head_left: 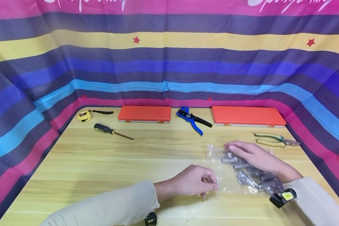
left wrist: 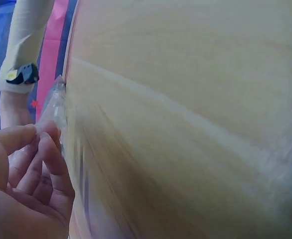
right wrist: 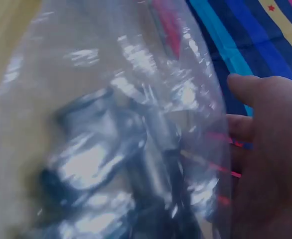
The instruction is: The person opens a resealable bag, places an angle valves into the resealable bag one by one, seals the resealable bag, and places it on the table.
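Observation:
A clear plastic bag (head_left: 227, 180) lies on the right part of the table, with several grey, tube-like metallic parts (head_left: 244, 178) inside. Their exact kind is blurred by the plastic. My left hand (head_left: 190, 182) pinches the bag's left edge between thumb and fingertips, as the left wrist view also shows. Along the bag's far right side lies my right hand (head_left: 257, 157), fingers loosely extended against the plastic. In the right wrist view the bagged parts (right wrist: 151, 174) appear close up, and the right hand's thumb (right wrist: 245, 89) stands apart from the bag.
At the back are two orange cases (head_left: 144, 113) (head_left: 247, 116), with a blue and black wire stripper (head_left: 192, 118) between them. Pliers (head_left: 279, 140) lie beyond the right hand. A screwdriver (head_left: 113, 131) and yellow tape measure (head_left: 85, 116) lie back left. A striped cloth (head_left: 169, 67) surrounds the table.

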Available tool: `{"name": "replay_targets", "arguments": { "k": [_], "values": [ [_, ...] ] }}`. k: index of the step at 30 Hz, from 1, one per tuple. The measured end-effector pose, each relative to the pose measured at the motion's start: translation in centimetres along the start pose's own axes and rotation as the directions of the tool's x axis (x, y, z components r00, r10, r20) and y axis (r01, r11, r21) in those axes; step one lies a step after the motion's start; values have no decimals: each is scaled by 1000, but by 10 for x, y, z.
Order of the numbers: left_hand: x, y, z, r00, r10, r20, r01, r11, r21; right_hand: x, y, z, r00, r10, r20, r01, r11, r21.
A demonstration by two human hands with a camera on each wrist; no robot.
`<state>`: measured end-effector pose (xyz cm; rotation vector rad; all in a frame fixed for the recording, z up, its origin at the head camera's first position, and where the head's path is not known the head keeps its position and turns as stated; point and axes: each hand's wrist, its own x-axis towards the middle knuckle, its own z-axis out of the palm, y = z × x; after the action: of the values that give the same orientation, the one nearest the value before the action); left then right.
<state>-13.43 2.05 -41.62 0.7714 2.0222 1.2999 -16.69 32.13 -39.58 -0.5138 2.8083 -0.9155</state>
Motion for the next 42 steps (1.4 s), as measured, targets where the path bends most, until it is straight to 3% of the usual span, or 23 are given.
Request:
{"name": "replay_targets", "arguments": {
  "k": [4,13,20,26,31,35,38,42],
  "values": [
    [-1,-1,1,1000,8,-5,-7,1000,29,14,-7,0,998,-8,62,8,1000,-5],
    [-9,-2,-11,999,-26,-37,28,998,61,35,-14,6,995,-95,23,95,995,-7],
    [-25,-8,-39,990,-72,-122,82,993,84,43,-26,9,995,-92,-40,96,988,124],
    [-41,-9,-77,964,-50,-260,86,988,127,43,-44,7,981,-43,-189,88,967,238],
    [-53,8,-109,928,17,-373,51,984,171,45,-64,3,945,-56,-322,175,919,353],
    [-64,30,-131,882,159,-444,-19,953,303,43,-80,-3,897,-91,-432,301,841,449],
    [-74,49,-143,829,291,-478,-93,914,395,36,-92,-9,861,-94,-500,370,790,489],
    [-87,71,-154,743,432,-511,-205,874,441,26,-106,-13,829,-81,-553,410,761,503]
  ]
}}
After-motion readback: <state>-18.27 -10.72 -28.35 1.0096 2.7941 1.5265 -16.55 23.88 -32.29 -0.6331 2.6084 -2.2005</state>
